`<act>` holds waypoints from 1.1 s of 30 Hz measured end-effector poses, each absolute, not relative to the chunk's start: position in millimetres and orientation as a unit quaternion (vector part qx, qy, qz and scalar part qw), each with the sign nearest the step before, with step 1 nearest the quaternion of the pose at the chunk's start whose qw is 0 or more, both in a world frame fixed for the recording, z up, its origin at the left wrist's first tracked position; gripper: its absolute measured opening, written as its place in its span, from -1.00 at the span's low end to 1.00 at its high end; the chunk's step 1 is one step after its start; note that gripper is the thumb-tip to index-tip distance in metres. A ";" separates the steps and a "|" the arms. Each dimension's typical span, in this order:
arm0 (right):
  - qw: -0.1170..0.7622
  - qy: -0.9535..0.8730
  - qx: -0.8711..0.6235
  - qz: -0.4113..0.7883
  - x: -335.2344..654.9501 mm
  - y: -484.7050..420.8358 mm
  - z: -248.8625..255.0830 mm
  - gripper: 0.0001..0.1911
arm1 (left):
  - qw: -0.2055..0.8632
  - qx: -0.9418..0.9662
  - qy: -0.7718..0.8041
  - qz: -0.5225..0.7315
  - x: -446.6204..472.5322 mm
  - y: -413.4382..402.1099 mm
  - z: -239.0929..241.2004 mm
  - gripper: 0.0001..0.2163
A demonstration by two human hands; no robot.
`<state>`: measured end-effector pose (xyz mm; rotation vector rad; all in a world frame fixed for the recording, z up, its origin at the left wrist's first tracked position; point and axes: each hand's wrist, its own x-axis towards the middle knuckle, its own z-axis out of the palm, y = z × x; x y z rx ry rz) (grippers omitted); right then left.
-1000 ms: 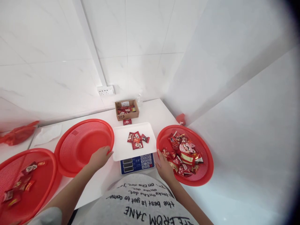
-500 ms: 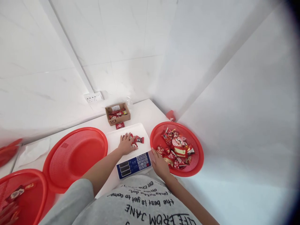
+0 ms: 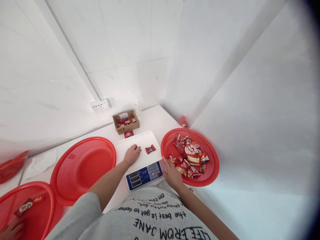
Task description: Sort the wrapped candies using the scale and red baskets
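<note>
My left hand (image 3: 132, 155) is curled over the white pan of a scale (image 3: 145, 138), closed on red wrapped candies; a scrap of wrapper pokes out by the fingertips, and how many it holds is hidden. One red wrapped candy (image 3: 150, 149) lies on the pan just right of it. My right hand (image 3: 172, 174) grips the near-left rim of a red plastic basket (image 3: 213, 166), with its fingers over the edge. Inside that basket is a pile of mixed red-wrapped snacks (image 3: 191, 150). The scale's blue keypad panel (image 3: 144, 175) faces me.
Behind the scale stands a cardboard box (image 3: 126, 129) of red packets, with one red packet (image 3: 129, 134) before it. A second red basket (image 3: 85, 166) is at left. Another person's hand (image 3: 13, 230) reaches into a third basket (image 3: 50, 206) near a packet (image 3: 23, 207).
My left hand has gone from lying spread over the candies to closing around them, shifting slightly left. One candy is left on the pan. My right hand stays at the basket rim.
</note>
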<state>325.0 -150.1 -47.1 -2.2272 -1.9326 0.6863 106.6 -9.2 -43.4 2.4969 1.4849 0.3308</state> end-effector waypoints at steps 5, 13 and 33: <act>0.055 -0.642 -0.729 0.231 327.1 -152.7 -48.4 -0.35 | 0.095 0.767 0.606 0.191 85.1 15.1 -31.7 -0.89; 0.091 -0.626 -0.729 0.261 330.3 -152.4 -49.4 -0.37 | 0.037 0.618 0.728 0.293 4.9 5.3 10.4 -0.78; 0.223 -0.587 -0.693 0.353 353.2 -136.9 -52.2 -0.39 | 0.177 0.879 0.432 0.098 145.4 -30.9 -28.9 -0.63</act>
